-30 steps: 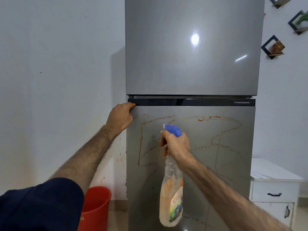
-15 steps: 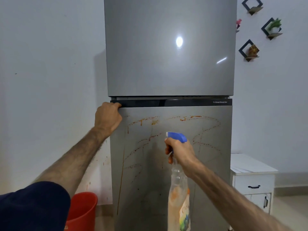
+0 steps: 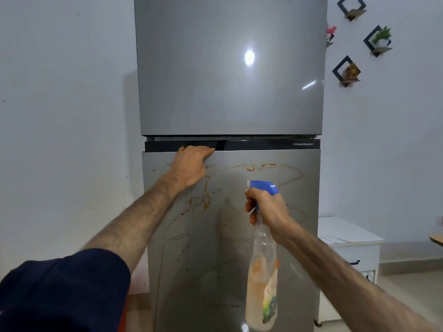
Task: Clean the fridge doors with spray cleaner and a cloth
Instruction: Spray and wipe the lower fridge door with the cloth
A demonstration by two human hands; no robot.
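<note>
Right hand (image 3: 267,207) clenched round the neck of the spray bottle (image 3: 262,279), forefinger seemingly on the trigger; bottle hanging upright, long axis vertical, blue nozzle pointing left. Directly ahead of that grip, near: the stained lower fridge door (image 3: 239,236). Up and left of it, left hand (image 3: 191,164) hooked over the door's top edge. No cloth in view.

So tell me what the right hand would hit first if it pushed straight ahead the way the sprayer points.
Probably the stained lower door: the right hand aims the bottle at it with nothing between, though the gap is unclear.
</note>
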